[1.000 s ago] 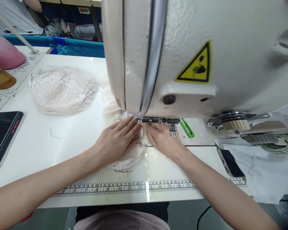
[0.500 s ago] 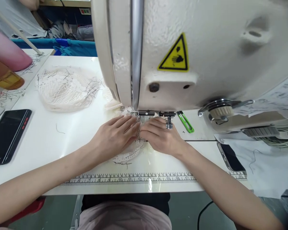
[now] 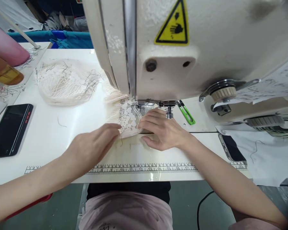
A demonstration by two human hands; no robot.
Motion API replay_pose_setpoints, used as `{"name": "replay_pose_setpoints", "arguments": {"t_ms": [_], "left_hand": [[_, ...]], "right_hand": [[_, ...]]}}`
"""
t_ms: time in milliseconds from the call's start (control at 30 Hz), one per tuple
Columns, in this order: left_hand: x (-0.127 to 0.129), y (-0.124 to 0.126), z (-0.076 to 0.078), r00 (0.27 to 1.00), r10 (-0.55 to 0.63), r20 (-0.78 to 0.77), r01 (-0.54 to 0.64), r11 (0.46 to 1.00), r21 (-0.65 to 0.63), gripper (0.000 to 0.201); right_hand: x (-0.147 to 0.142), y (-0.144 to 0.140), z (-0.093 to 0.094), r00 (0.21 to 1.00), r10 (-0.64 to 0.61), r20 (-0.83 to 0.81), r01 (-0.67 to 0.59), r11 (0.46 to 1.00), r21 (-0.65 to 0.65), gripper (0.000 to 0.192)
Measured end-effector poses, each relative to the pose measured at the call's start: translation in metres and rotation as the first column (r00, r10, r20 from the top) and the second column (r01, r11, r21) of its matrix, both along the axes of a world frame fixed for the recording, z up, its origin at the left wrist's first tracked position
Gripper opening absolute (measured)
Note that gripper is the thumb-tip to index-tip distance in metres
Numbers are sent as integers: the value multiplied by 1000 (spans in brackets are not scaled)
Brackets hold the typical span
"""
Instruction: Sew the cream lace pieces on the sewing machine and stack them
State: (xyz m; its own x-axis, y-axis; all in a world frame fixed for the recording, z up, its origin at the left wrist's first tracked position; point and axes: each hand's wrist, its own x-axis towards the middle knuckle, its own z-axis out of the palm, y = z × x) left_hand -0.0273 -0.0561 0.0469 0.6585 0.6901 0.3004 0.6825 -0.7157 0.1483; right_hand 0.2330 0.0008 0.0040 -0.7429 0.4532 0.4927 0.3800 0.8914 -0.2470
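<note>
Lace piece: (image 3: 124, 119) cream lace lying flat on the white table (image 3: 62, 134), its far end running under the head of the sewing machine (image 3: 194, 48) at the presser foot (image 3: 146, 103); its near edge sits between the two hands.
Left hand: (image 3: 93, 148) near-left of the lace piece, fingertips pinching the lace's near corner; the grip is closed on the fabric, palm down.
Right hand: (image 3: 162, 131) right of the lace piece, just near of the presser foot; fingers extended flat, pressing on the lace's right edge, nothing clasped.
Hand spacing: apart, with the lace's near edge spanning the gap.
Lace pile: (image 3: 62, 83) heaped loosely far-left on the table, well apart from both hands.
Ruler strip: (image 3: 144, 168) printed along the table's near edge, near of both hands.
Green clipper: (image 3: 187, 113) just right of the presser foot.
Phone, left: (image 3: 11, 129) dark, flat, at the far-left of the table.
Phone, right: (image 3: 230, 151) dark, beside the right forearm.
</note>
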Motion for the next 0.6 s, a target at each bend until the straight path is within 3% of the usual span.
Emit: {"name": "replay_pose_setpoints", "arguments": {"t_ms": [67, 100, 167, 233, 333, 433, 500, 600], "left_hand": [[4, 10, 12, 992, 116, 43, -110, 986, -123, 20], [6, 17, 16, 994, 98, 47, -89, 983, -158, 20], [12, 31, 16, 999, -25, 27, 30, 979, -203, 24], [19, 43, 7, 986, -168, -3, 163, 965, -206, 24], [29, 50, -14, 961, -277, -3, 277, 960, -25, 12], [32, 47, -31, 954, -300, 2, 292, 931, 221, 12], [32, 44, -35, 958, -288, 1, 277, 922, 272, 16], [30, 43, -34, 968, -251, 11, 239, 934, 265, 17]], "right_hand": [[-1, 2, 1, 1000, 0, 7, -1, 999, 32, 15], [-2, 2, 1, 1000, 4, 7, -4, 998, 59, 12], [-2, 4, 1, 1000, 21, -1, -21, 994, 103, 11], [0, 5, 0, 999, 39, -16, -37, 993, 115, 12], [3, 4, 0, 999, 38, -17, -36, 994, 99, 8], [6, 2, -2, 999, -3, 40, 0, 997, 72, 12], [6, 1, -4, 996, -44, 74, 39, 997, 63, 18], [6, 1, -7, 996, -72, 59, 70, 996, 46, 11]]}}
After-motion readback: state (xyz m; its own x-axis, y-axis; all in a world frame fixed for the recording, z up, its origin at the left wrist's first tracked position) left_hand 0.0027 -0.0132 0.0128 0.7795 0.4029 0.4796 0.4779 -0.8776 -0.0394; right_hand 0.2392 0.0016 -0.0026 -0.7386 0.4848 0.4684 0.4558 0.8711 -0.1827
